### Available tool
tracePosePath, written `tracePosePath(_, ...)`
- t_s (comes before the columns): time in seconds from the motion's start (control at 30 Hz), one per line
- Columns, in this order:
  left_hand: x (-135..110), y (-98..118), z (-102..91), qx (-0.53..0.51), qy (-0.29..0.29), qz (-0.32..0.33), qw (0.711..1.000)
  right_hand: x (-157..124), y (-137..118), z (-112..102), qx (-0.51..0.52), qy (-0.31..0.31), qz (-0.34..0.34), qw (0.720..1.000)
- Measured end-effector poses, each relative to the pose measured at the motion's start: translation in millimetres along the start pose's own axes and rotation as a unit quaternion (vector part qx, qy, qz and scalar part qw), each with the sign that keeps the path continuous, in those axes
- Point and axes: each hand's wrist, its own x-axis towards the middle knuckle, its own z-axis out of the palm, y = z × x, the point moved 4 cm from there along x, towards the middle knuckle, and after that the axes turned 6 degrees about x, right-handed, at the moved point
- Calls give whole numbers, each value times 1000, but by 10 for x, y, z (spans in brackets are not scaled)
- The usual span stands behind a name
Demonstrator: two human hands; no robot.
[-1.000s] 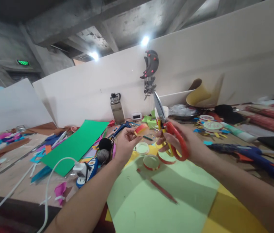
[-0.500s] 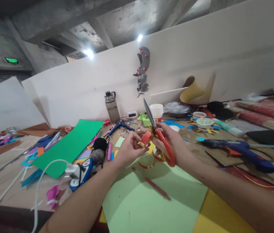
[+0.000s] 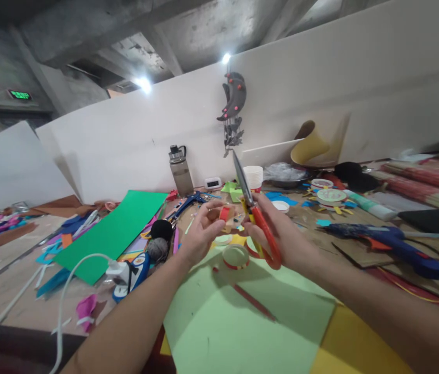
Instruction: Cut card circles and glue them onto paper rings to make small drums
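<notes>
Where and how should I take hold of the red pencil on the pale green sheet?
Probably mid-shaft, from above, pinching across its length: the pencil is slim and lies flat, slanting across the sheet, leaving its long sides exposed.

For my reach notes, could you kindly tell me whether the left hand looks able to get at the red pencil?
Probably yes: the red pencil lies uncovered on the light green paper, close to the left hand. That hand holds a small red piece, though, which may need putting down first.

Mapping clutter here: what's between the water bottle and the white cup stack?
In the head view, a small white display unit, then green paper scraps; raised scissor blades cross in front.
</notes>
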Motion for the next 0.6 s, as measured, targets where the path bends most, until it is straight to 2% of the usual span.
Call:
tracePosePath(0.13,63,102,-176,-11,44,53,998,-32,-192,-80,-45,-24,17,999)
tracePosePath(0.27,96,189,-300,-17,77,84,993,-30,-324,-97,-85,-87,46,992)
tracePosePath(0.33,102,201,-344,-25,90,89,992,-27,-357,-90,-99,-120,78,985)
tracePosePath(0.5,92,189,-383,-52,116,96,987,-84,-401,-39,-104,-173,209,957)
tracePosePath(0.6,79,202,-349,-60,107,92,988,-131,-433,3,-112,-177,229,951)
